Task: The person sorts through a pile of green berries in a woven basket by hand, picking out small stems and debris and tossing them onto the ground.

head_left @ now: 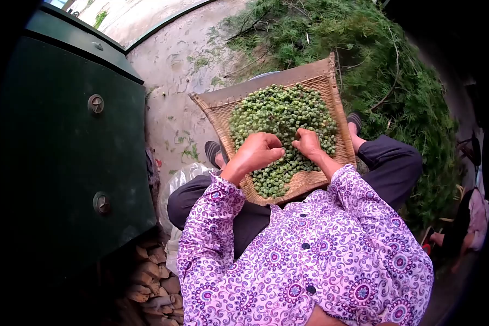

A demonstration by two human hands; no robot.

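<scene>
A woven winnowing basket (346, 138) rests on my lap, tilted, with a flat band along its far edge. Small round green berries or cones (280, 106) cover much of its weave. Over the middle of the pile, my left hand (257, 154) is closed, thumb against curled fingers. My right hand (309, 144) is just to its right, fingertips pinched together low over the pile. Whatever either pinch holds is too small or hidden to make out.
A heap of cut green branches (375, 76) spreads at the right and back. On the left is a dark green metal door or panel (65, 146) with star-shaped knobs. Below it lies split firewood (152, 280). A clear plastic bag (186, 175) is by my left knee. Another person (475, 220) is partly visible far right.
</scene>
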